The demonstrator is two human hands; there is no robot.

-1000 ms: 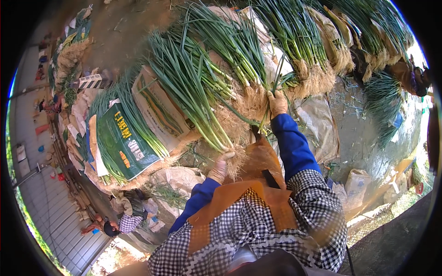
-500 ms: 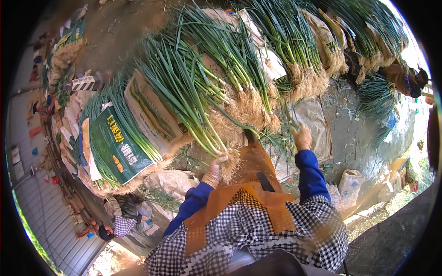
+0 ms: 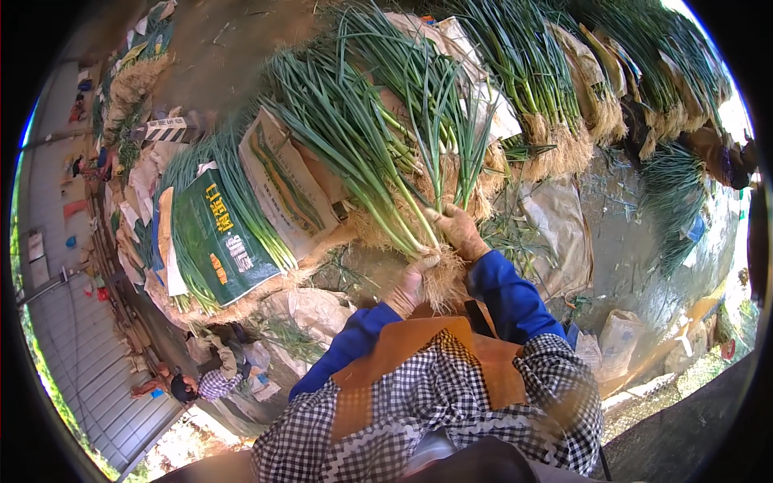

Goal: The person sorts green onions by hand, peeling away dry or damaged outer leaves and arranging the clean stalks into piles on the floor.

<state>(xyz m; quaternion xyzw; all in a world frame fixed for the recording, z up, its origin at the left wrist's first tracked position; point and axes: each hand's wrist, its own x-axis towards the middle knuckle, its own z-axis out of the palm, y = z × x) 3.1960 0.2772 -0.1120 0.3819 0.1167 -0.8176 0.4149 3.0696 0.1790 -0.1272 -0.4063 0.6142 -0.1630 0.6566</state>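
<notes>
my left fingers (image 3: 416, 272) wrapped round green onions (image 3: 366, 171) just above the roots (image 3: 443, 283), right fingers (image 3: 453, 227) against stalks just beyond, can't tell if gripping

A hand could slip rightward easily here: past the right hand (image 3: 459, 229), low scraps (image 3: 515, 262) and a flat sack (image 3: 555, 233) lead onto open floor (image 3: 624, 253), as far as the heap (image 3: 672, 189). Straight ahead, scallions (image 3: 411, 84) block the way, banked deep. Leftward, a short gap of ground (image 3: 369, 267) lies beside the left hand (image 3: 408, 288), then roots (image 3: 341, 236) and a bag (image 3: 290, 189)
</notes>
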